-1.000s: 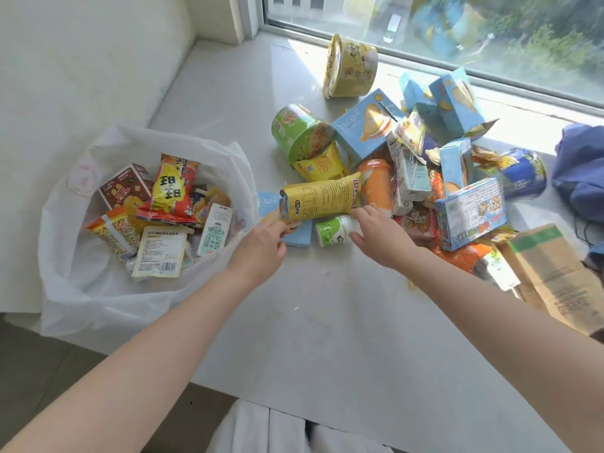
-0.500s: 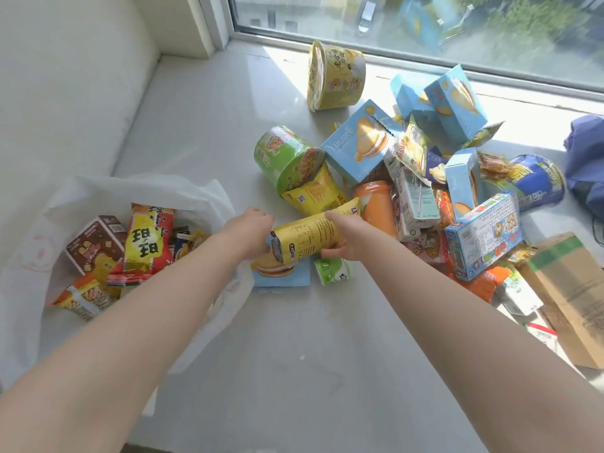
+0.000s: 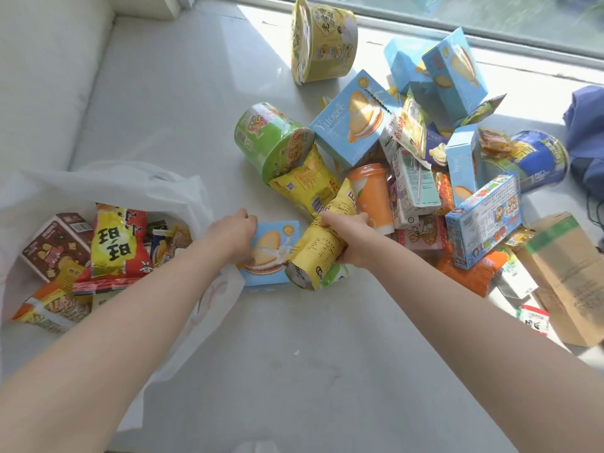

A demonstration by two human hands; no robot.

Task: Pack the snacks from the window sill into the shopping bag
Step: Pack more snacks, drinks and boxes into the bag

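My right hand (image 3: 351, 238) grips a long yellow snack pack (image 3: 318, 248) and holds it tilted above the sill. My left hand (image 3: 233, 228) grips the left edge of a flat light-blue biscuit box (image 3: 269, 253) that lies on the sill. The white shopping bag (image 3: 108, 181) sits open at the left with several snacks inside, among them a red and yellow pack (image 3: 116, 246) and a brown box (image 3: 55, 246). A small green and white cup (image 3: 335, 277) peeks out under the yellow pack.
A heap of snacks covers the sill at the right: a green noodle cup (image 3: 271, 138), a yellow tub (image 3: 322, 39), blue biscuit boxes (image 3: 354, 120), an orange cup (image 3: 374, 194), a blue tub (image 3: 539, 161). A cardboard box (image 3: 570, 276) lies at the far right, a dark blue cloth (image 3: 585, 125) beyond it.
My right hand has closed round the yellow pack and drawn it toward me, tilting it. My left hand has moved onto the light-blue biscuit box. The view has shifted closer.
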